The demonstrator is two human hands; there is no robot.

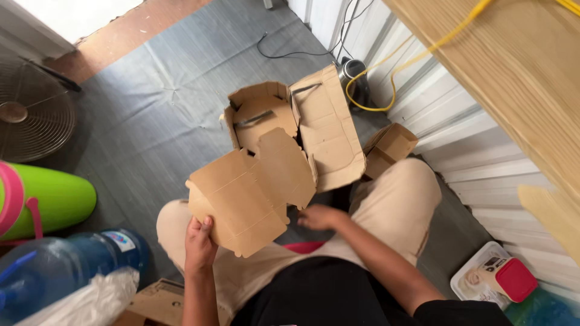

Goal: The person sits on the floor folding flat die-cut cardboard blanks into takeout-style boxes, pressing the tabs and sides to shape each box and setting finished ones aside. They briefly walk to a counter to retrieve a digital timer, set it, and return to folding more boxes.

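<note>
I sit on the floor with my knees apart. My left hand [199,241] grips the near edge of a brown cardboard box blank [251,190], partly folded and held above my lap. My right hand [320,216] rests just under the blank's right side, fingers loosely curled; whether it touches the cardboard is hidden. Beyond the blank, a stack of unfolded brown cardboard boxes [314,121] lies on the grey floor between my legs. A small folded cardboard box [389,148] sits by my right knee.
A metal fan [30,111] stands far left. A green and pink roll [42,196] and a blue water bottle [72,256] lie near left. A yellow cable [417,57] runs along the white corrugated wall. A wooden shelf [519,72] overhangs at right. A red-lidded container [498,278] sits low right.
</note>
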